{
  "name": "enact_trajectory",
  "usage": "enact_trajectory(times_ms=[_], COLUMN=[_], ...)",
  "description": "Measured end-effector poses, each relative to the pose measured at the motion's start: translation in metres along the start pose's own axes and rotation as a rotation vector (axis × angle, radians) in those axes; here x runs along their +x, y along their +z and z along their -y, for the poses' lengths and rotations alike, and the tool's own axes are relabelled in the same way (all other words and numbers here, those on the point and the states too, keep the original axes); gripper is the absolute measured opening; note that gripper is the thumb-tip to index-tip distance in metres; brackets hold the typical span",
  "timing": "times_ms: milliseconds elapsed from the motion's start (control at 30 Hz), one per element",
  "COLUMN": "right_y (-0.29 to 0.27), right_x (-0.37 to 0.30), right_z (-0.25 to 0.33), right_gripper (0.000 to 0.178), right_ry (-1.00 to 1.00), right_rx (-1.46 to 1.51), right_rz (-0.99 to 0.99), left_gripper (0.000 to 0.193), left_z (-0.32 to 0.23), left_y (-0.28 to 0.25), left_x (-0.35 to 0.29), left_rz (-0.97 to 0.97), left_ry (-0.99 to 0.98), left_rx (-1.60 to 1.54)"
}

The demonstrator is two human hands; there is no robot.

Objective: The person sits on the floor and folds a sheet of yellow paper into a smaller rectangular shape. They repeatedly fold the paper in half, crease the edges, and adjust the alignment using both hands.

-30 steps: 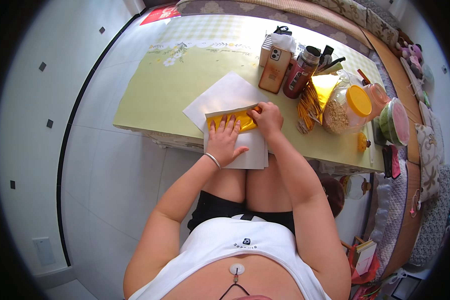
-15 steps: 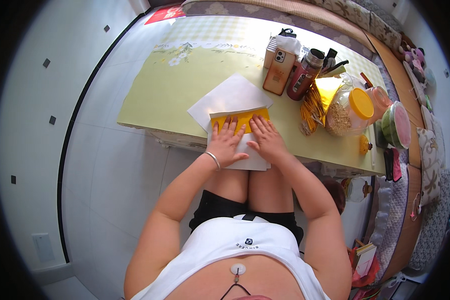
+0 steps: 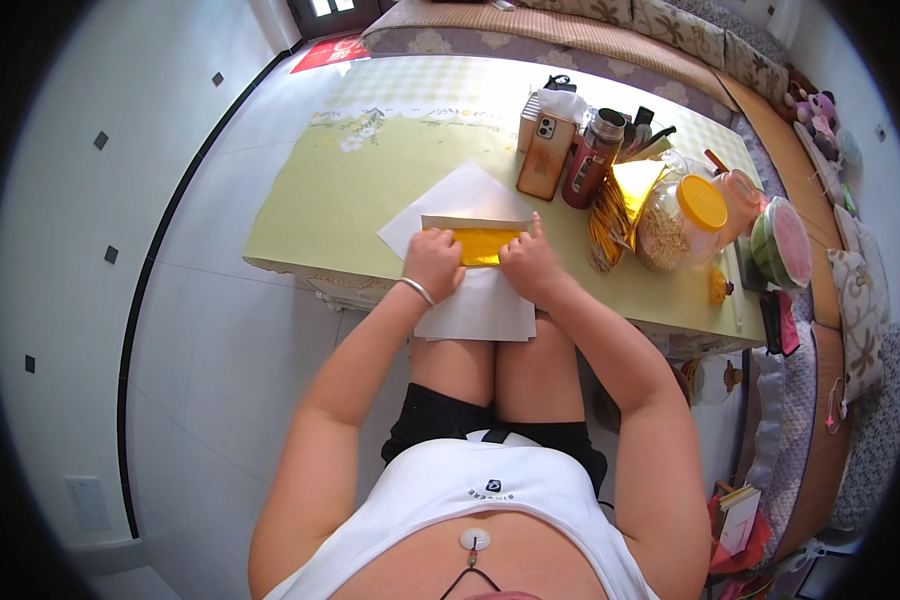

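Note:
A shiny gold paper strip (image 3: 481, 247) lies across white paper near the table's front edge, with a pale folded-up edge along its far side. My left hand (image 3: 434, 265) is closed on the strip's left end, fingers curled under and a silver bangle at the wrist. At the right end my right hand (image 3: 530, 262) grips the strip too, its index finger sticking up. One white sheet (image 3: 462, 192) lies slanted beyond the strip. Another white sheet (image 3: 476, 306) extends toward me, over the table edge above my thighs. The fingertips are partly hidden.
On the table's right stand an orange phone (image 3: 546, 157), a dark red flask (image 3: 593, 158), a bundle of gold foil paper (image 3: 618, 212), a yellow-lidded jar (image 3: 668, 228) and a cut watermelon (image 3: 781, 243). A long sofa (image 3: 550, 32) runs behind and along the right.
Both hands lay flat with fingers spread on the gold paper; now they are curled around its ends. More of its middle shows. The table appears slightly lower in view.

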State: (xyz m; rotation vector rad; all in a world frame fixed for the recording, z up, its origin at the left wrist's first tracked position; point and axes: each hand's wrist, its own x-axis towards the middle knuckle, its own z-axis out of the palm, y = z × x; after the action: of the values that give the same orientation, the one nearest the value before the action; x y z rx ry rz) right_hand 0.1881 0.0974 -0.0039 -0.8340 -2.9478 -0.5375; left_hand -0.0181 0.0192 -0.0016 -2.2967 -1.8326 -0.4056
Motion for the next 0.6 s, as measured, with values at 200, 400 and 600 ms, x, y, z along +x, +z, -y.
enact_trajectory(times_ms=[200, 400, 600], right_y=[-0.007, 0.016, 0.018], right_x=[-0.011, -0.024, -0.011], right_z=[0.012, 0.005, 0.014], right_gripper=[0.009, 0.012, 0.013], right_ry=[0.135, 0.469, 0.597], right_rx=[0.340, 1.023, 1.036], right_rz=[-0.166, -0.297, -0.282], left_gripper=[0.005, 0.012, 0.016], left_z=[-0.037, -0.049, -0.056], left_y=[0.024, 0.029, 0.034], left_x=[0.011, -0.012, -0.010], left_rz=[-0.219, -0.342, -0.354], left_ry=[0.056, -0.187, -0.427], left_rx=[-0.172, -0.475, -0.537])
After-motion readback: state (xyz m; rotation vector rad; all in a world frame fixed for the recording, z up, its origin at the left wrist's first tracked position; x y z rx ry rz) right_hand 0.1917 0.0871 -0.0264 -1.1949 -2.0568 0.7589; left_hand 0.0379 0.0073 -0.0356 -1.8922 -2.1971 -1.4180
